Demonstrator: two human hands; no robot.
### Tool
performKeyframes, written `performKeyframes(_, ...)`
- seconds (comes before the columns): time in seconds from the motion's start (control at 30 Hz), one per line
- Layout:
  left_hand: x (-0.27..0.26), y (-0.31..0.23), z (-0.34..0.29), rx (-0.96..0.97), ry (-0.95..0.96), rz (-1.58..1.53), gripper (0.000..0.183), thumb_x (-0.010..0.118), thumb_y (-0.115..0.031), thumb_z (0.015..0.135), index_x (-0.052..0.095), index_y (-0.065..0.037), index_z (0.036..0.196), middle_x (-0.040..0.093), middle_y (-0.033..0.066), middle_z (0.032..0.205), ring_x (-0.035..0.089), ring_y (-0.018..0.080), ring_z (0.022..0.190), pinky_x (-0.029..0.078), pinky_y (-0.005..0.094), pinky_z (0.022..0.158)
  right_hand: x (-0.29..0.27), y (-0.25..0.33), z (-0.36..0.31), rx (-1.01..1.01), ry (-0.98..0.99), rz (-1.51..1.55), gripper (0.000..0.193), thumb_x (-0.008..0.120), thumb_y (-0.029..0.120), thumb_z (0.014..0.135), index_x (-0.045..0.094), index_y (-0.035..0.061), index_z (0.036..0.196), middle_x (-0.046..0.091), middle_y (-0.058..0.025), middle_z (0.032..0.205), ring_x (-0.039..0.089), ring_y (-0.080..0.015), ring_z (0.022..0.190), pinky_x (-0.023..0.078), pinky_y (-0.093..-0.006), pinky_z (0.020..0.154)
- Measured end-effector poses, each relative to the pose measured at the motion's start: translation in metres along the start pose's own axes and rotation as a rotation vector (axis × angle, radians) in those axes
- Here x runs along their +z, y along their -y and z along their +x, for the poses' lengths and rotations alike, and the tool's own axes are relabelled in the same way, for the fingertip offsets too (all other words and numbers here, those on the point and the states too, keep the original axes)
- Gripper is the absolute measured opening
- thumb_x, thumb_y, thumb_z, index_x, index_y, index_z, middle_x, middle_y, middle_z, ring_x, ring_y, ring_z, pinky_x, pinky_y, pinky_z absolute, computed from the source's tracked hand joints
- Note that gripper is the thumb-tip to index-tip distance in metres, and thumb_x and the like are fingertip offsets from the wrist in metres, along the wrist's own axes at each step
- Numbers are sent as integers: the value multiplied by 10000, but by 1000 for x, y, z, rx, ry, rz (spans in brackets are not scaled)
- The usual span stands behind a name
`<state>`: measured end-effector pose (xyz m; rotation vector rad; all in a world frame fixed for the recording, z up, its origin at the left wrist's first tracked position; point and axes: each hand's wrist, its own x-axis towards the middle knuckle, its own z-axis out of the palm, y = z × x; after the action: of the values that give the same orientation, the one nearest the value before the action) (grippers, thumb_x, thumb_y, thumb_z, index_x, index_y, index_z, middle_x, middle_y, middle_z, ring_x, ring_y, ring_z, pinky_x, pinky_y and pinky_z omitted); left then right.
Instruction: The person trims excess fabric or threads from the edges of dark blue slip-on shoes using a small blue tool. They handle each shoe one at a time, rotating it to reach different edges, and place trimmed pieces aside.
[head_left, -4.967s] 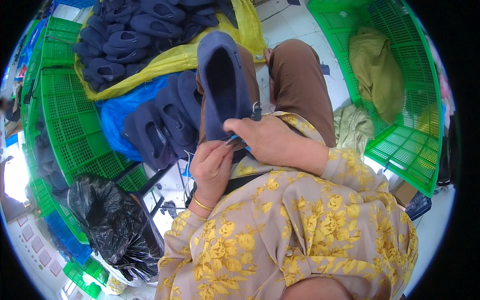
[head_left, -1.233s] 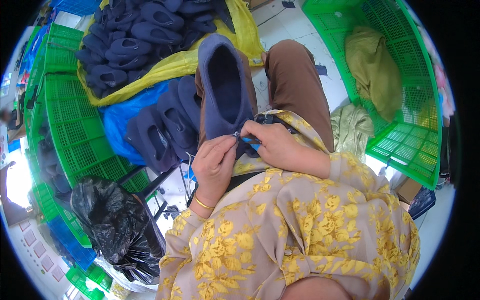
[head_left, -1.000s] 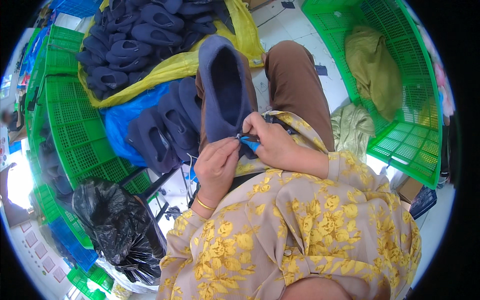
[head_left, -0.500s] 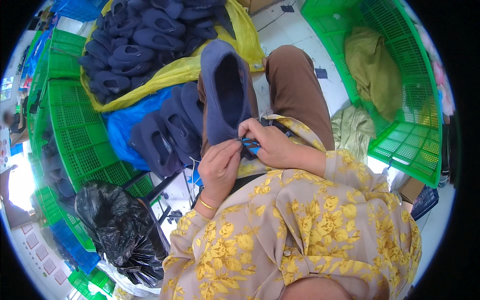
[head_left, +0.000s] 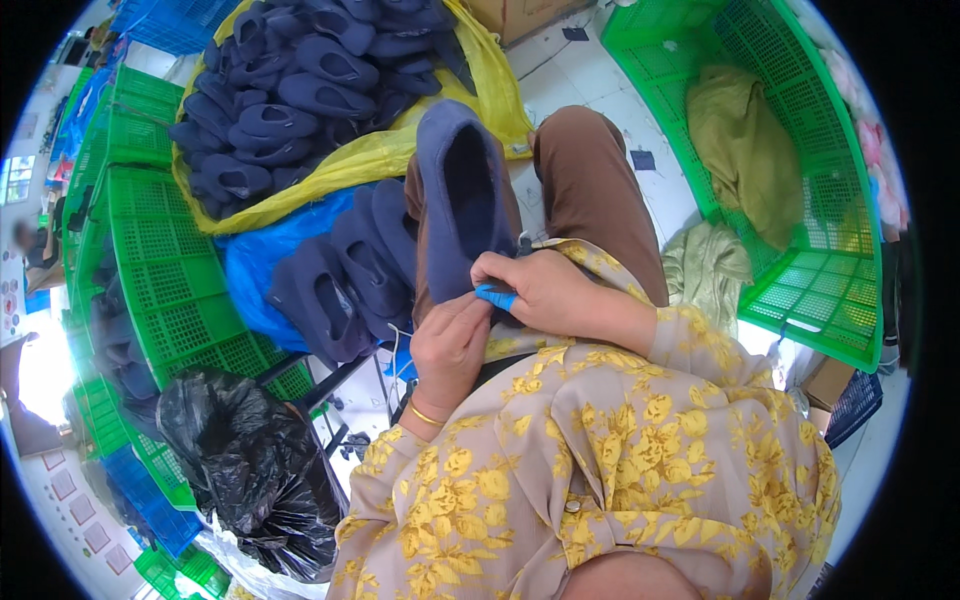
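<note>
The long, navy-blue, soft fabric shoe [head_left: 464, 195] sat over my brown-trousered left leg [head_left: 513, 205], straight ahead of both hands, its long axis running away from me, far end leaning slightly left. My left grip [head_left: 452, 345] met its near end, my right grip [head_left: 540, 290] that end's right side, neither clearly nearer. Both were pinched narrow; on what, I couldn't tell.

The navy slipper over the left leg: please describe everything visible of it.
This navy slipper looks soft and felt-like, with a long oval opening, dark interior and closed near end. It lies lengthwise over the left brown trouser leg, opening toward the camera. The left grip and right grip meet at its near end.
</note>
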<state>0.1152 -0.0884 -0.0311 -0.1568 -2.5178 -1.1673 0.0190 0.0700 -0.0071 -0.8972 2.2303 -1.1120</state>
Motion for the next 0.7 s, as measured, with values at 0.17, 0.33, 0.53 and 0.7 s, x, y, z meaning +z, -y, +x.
performKeyframes(0.17,-3,-1,0,36,25,24,240,719,44,700,709,-23,930,686,108,924,657,270,790,533,334,674,1,7,-1,-245,-188,-289,220,600,11,734,606,105,934,590,-51,1018,595,-287,880,441,-400,731)
performKeyframes(0.33,-1,4,-2,63,24,59,235,720,35,696,710,-25,923,679,103,922,651,275,777,530,340,660,20,4,11,-328,-346,-116,290,589,-55,689,616,73,948,590,-71,1074,591,-312,953,466,-391,766)
performKeyframes(0.53,0,4,-3,43,-4,49,215,719,29,705,706,-28,912,674,99,909,650,277,778,529,348,658,14,2,6,-249,-270,-95,347,571,-94,666,616,71,968,609,-82,1041,605,-320,915,499,-377,737)
performKeyframes(0.7,4,6,-3,60,34,32,208,717,28,727,698,-25,927,680,100,919,654,272,784,529,347,671,11,15,15,-360,-391,124,285,547,-84,705,590,66,943,625,-85,942,616,-326,886,486,-380,734)
